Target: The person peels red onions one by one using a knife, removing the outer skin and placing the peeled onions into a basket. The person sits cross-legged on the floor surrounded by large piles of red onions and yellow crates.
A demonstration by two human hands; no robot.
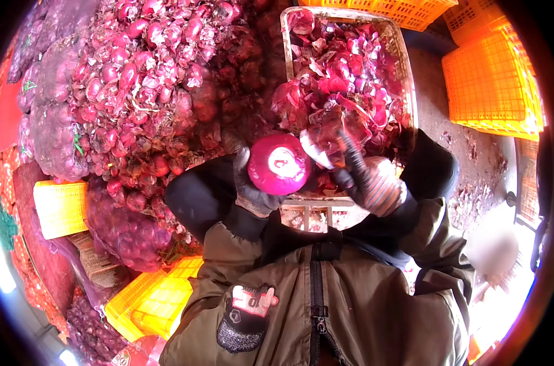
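A peeled red onion [271, 176] rests in my gloved left hand [255, 196], its pale cut end facing up. My right hand [376, 185], in a striped glove, grips a small knife [315, 150], with the index finger raised. The blade lies just right of the onion; whether it touches is unclear, and the handle is mostly hidden by the fingers. Beyond both hands, a pale plastic crate [407, 59] is heaped with red onion skins [336, 82].
Unpeeled red onions [126, 78] form a large pile at left, beside full mesh sacks [55, 137]. Orange crates [490, 87] stand at right; yellow crates [153, 297] lie at lower left. Skin scraps litter the floor [473, 183] on the right.
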